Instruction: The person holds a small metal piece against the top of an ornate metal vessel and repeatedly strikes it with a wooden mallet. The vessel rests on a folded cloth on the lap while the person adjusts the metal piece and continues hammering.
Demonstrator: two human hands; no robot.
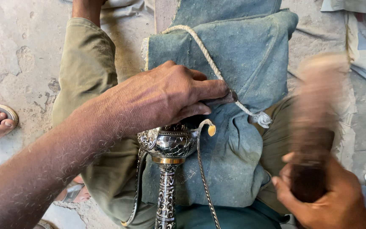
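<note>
On the blue lap cloth (250, 63), an engraved metal vessel (168, 169) lies lengthwise, stem toward the viewer. Left hand (166, 95) grips a punch (223, 99) against it; right hand (323, 199) clasps a blurred mallet (314, 127).

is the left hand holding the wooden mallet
No, the left hand rests on the engraved metal piece with a thin tool, while the right hand grips the blurred mallet.

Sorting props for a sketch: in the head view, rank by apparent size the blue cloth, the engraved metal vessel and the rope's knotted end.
1. blue cloth
2. engraved metal vessel
3. rope's knotted end
</note>
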